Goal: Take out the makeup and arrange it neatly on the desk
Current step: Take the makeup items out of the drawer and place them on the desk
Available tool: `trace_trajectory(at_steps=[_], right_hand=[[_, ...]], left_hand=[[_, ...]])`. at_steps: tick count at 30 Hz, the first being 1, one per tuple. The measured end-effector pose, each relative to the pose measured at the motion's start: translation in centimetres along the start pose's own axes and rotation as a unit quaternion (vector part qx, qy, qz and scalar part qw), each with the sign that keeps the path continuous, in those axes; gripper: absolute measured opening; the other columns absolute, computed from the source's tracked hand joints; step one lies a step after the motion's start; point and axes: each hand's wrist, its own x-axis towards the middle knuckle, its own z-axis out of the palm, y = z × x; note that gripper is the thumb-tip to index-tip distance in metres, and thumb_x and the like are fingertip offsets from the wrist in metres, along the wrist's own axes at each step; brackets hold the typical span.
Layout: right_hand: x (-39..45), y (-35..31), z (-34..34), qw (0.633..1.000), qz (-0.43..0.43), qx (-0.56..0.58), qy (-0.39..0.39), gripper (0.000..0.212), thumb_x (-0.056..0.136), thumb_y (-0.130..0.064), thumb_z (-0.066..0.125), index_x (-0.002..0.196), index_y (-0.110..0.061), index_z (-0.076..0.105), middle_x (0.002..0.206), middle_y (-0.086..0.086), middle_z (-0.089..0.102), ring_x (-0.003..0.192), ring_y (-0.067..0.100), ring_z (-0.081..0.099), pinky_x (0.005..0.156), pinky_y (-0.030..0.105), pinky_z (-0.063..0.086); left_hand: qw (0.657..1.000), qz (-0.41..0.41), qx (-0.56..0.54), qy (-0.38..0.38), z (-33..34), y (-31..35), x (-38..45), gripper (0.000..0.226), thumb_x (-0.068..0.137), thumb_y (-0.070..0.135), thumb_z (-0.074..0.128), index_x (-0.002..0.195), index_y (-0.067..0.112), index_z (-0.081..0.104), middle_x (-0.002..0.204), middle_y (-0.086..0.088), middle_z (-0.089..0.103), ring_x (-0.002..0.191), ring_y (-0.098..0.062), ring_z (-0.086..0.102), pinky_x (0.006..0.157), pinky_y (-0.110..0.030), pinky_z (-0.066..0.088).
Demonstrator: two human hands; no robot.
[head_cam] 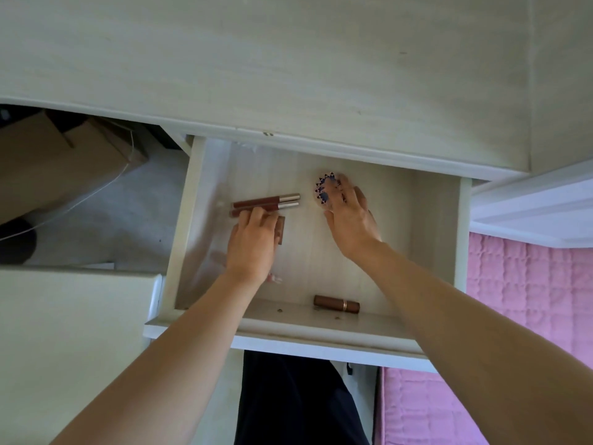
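Open drawer (436, 239) under desk (288, 75), contents left to right: two lip gloss tubes (266, 202) lying side by side, left hand (253, 242) curling its fingers onto them; round patterned compact (322, 191), right hand (349, 216) resting spread fingers on it; brown lipstick (336, 304) lying at front wall. No readable labels showing.

No words, brand names, labels or numbers can be read anywhere; the round compact (324, 189) at about 12 o'clock in the drawer (430, 239) carries only a pattern of small dark-blue marks, not letters.
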Motion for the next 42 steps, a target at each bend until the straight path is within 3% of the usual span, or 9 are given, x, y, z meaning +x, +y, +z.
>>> trace_trajectory(at_steps=[7, 16, 23, 26, 29, 32, 35, 39, 42], right_hand=[[-2.4, 0.4, 0.7, 0.998, 0.009, 0.037, 0.058, 0.037, 0.092, -0.024, 0.059, 0.128, -0.016, 0.053, 0.14, 0.01, 0.038, 0.116, 0.037, 0.043, 0.089, 0.049, 0.049], [-1.6, -0.5, -0.2, 0.988, 0.137, 0.066, -0.041, 0.071, 0.089, -0.034, 0.063, 0.144, -0.017, 0.02, 0.136, 0.015, 0.027, 0.122, 0.033, 0.033, 0.088, 0.043, 0.046], [-1.8, -1.4, -0.5, 0.976, 0.153, 0.15, -0.035, 0.066, 0.08, -0.017, 0.075, 0.13, -0.012, 0.034, 0.129, 0.015, 0.028, 0.116, 0.03, 0.037, 0.095, 0.038, 0.042], [-3.4, -1.4, -0.2, 0.976, 0.125, 0.175, -0.028, 0.064, 0.074, -0.012, 0.079, 0.123, -0.012, 0.037, 0.121, 0.012, 0.03, 0.099, 0.025, 0.046, 0.091, 0.032, 0.045], [-4.8, -1.0, 0.3, 0.961, 0.147, 0.217, -0.092, 0.056, 0.079, -0.018, 0.076, 0.121, -0.013, 0.04, 0.118, 0.009, 0.04, 0.095, 0.022, 0.05, 0.083, 0.029, 0.047], [-6.3, -0.5, 0.1, 0.937, 0.165, 0.273, -0.143, 0.046, 0.084, -0.025, 0.072, 0.12, -0.016, 0.045, 0.112, 0.01, 0.055, 0.09, 0.02, 0.054, 0.067, 0.022, 0.045], [-7.8, -0.5, -1.1, 0.925, 0.165, 0.314, -0.137, 0.043, 0.087, -0.03, 0.068, 0.124, -0.02, 0.049, 0.114, 0.006, 0.059, 0.092, 0.017, 0.057, 0.056, 0.011, 0.04], [-9.8, -1.6, -4.1, 0.892, 0.175, 0.405, -0.101, 0.046, 0.086, -0.024, 0.069, 0.126, -0.021, 0.047, 0.112, 0.004, 0.061, 0.086, 0.01, 0.06, 0.057, 0.009, 0.047], [-11.1, -2.8, -7.4, 0.862, 0.182, 0.467, -0.072, 0.044, 0.085, -0.022, 0.071, 0.12, -0.022, 0.043, 0.098, -0.007, 0.057, 0.08, 0.003, 0.06, 0.058, 0.014, 0.049]], left_hand=[[0.999, -0.019, 0.0, -0.046, -0.5, 0.1, -0.5, 0.05, 0.079, 0.03, 0.072, 0.124, 0.019, 0.053, 0.13, -0.006, 0.043, 0.123, -0.029, 0.037, 0.101, -0.04, 0.042], [0.997, -0.044, -0.021, -0.06, 0.1, 0.1, -0.4, 0.056, 0.08, 0.032, 0.072, 0.126, 0.015, 0.046, 0.128, -0.009, 0.046, 0.122, -0.029, 0.037, 0.1, -0.037, 0.038], [0.999, -0.005, -0.041, -0.017, 0.0, 0.5, -0.9, 0.045, 0.073, 0.023, 0.08, 0.11, 0.012, 0.057, 0.116, -0.01, 0.051, 0.107, -0.029, 0.048, 0.089, -0.04, 0.046], [0.991, -0.025, -0.12, -0.057, 0.3, 0.5, -1.0, 0.018, 0.086, 0.018, 0.068, 0.101, 0.019, 0.057, 0.11, 0.005, 0.045, 0.092, -0.017, 0.053, 0.077, -0.044, 0.053], [0.985, -0.04, -0.14, -0.097, 0.6, 0.6, -1.2, 0.021, 0.085, 0.016, 0.069, 0.103, 0.019, 0.058, 0.11, 0.006, 0.041, 0.084, -0.016, 0.056, 0.071, -0.044, 0.056], [0.964, -0.103, -0.223, -0.101, -0.4, 0.8, -1.6, 0.024, 0.08, 0.023, 0.075, 0.096, 0.029, 0.059, 0.106, 0.01, 0.048, 0.088, -0.015, 0.057, 0.082, -0.048, 0.051], [0.924, -0.149, -0.34, -0.09, -2.5, 1.2, -2.6, 0.028, 0.073, 0.029, 0.08, 0.092, 0.034, 0.061, 0.093, 0.014, 0.061, 0.087, -0.013, 0.064, 0.074, -0.049, 0.056], [0.867, -0.21, -0.452, -0.011, -6.9, 2.7, -4.5, 0.04, 0.066, 0.016, 0.086, 0.097, 0.023, 0.061, 0.089, 0.006, 0.07, 0.085, -0.008, 0.067, 0.073, -0.028, 0.058], [0.824, -0.25, -0.506, 0.05, -10.0, 3.6, -5.6, 0.043, 0.063, 0.01, 0.088, 0.087, 0.019, 0.053, 0.082, -0.005, 0.07, 0.074, -0.015, 0.068, 0.052, -0.015, 0.051]])
